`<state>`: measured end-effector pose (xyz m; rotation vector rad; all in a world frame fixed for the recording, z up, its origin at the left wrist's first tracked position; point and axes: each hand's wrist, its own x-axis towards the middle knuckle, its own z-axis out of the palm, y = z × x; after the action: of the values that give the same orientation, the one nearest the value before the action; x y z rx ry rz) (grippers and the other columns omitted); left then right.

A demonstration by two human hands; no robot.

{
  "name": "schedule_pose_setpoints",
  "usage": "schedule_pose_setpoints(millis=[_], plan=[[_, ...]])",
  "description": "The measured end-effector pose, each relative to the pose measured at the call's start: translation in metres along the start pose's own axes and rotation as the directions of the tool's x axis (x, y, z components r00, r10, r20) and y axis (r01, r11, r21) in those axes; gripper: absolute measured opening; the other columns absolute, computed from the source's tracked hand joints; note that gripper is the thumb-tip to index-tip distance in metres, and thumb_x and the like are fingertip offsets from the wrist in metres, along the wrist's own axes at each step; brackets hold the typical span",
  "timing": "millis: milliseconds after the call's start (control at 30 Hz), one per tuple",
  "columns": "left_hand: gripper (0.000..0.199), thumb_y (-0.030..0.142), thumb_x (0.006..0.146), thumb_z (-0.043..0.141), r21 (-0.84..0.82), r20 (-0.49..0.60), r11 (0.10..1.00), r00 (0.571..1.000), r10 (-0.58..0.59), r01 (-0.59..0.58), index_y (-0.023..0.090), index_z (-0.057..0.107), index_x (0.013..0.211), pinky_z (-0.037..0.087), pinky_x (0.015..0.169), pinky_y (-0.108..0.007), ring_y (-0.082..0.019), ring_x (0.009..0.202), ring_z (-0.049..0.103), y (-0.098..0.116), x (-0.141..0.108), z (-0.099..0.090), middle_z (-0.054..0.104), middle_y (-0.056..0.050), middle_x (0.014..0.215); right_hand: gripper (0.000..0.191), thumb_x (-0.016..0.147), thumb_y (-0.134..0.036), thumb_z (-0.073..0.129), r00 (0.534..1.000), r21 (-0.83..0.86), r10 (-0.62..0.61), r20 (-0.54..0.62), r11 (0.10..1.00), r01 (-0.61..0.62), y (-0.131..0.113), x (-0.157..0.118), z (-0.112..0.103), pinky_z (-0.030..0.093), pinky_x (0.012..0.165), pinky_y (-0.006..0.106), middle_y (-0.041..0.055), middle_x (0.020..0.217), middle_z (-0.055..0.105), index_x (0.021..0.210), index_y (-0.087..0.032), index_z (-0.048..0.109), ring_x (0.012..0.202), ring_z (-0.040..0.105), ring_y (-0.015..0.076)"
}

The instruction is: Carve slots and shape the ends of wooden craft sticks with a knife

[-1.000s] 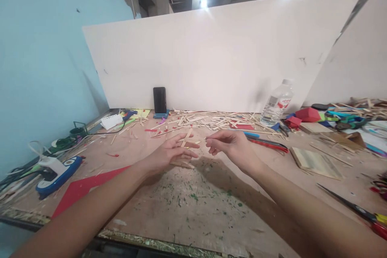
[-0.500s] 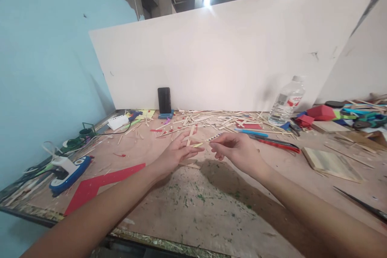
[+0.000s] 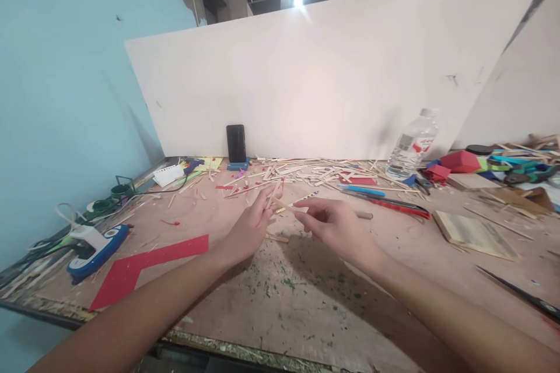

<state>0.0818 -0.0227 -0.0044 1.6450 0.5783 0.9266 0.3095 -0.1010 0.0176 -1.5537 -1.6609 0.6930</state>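
Near the middle of the table, my left hand is closed on a thin wooden stick that points up from its fingers. My right hand pinches another thin stick between thumb and fingertips. The left end of this stick reaches my left fingers, close to the upright one. Whether the two sticks touch is too small to tell. A patterned strip lies on the table just beyond the hands.
Loose sticks are heaped at the back, between a phone and a water bottle. Red paper and a blue power strip lie left. A wood block and scissors lie right.
My left fingers have drawn together around the upright stick. My right hand has moved slightly left, and the stick it pinches now reaches my left fingers. The view has shifted slightly.
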Motion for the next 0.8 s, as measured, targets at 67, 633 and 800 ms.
schedule_pose_setpoints(millis=[67, 633, 800], plan=[[0.055, 0.047, 0.113, 0.076, 0.050, -0.006, 0.998, 1.000, 0.027, -0.027, 0.025, 0.063, 0.162, 0.055, 0.127, -0.065, -0.036, 0.150, 0.064, 0.001, -0.002, 0.001, 0.059, -0.015, 0.170, 0.038, 0.113, -0.051, 0.074, 1.000, -0.033, -0.015, 0.019, 0.999, 0.016, -0.005, -0.003, 0.004, 0.069, 0.092, 0.043, 0.0087, 0.128, 0.076, 0.133, -0.020, 0.074, 0.106, 0.076, 0.0231], [0.053, 0.048, 0.114, 0.074, 0.233, 0.042, 0.964, 0.992, 0.123, -0.129, 0.024, 0.063, 0.161, 0.061, 0.120, -0.061, -0.034, 0.143, 0.069, 0.007, -0.007, -0.001, 0.065, -0.015, 0.163, 0.038, 0.112, -0.050, 0.075, 0.994, -0.102, -0.088, 0.069, 0.990, 0.095, -0.026, -0.015, 0.008, 0.069, 0.098, 0.046, 0.0091, 0.132, 0.076, 0.133, -0.019, 0.075, 0.112, 0.076, 0.0254], [0.053, 0.048, 0.114, 0.074, 0.279, 0.033, 0.951, 0.991, 0.129, -0.133, 0.024, 0.064, 0.160, 0.059, 0.123, -0.062, -0.034, 0.144, 0.069, 0.007, -0.009, 0.002, 0.065, -0.015, 0.162, 0.041, 0.112, -0.051, 0.076, 0.994, -0.066, -0.040, 0.098, 0.997, 0.046, -0.027, -0.015, 0.012, 0.069, 0.093, 0.045, 0.0085, 0.128, 0.076, 0.134, -0.017, 0.074, 0.108, 0.077, 0.0249]])
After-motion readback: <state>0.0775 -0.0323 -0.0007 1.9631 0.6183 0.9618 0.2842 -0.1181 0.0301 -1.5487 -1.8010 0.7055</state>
